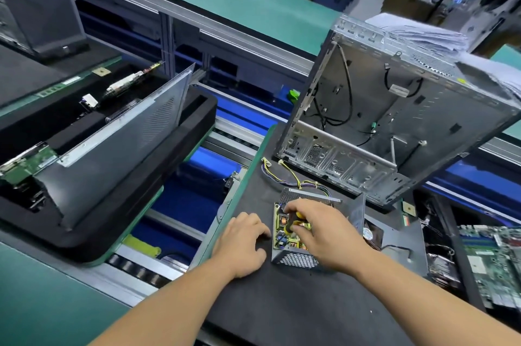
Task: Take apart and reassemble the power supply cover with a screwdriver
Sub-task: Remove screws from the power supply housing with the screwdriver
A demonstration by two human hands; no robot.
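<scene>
Lying open on the dark table (282,303), circuit board exposed, the power supply (293,244) looks rigid, fairly heavy and sharp-rimmed, best gripped by its perforated side walls; right hand (324,233) gripping the yellow-black screwdriver (296,223), left hand (242,244) resting loosely curled alongside.

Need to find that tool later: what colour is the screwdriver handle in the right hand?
Yellow and black, seen in the head view: screwdriver.
</scene>
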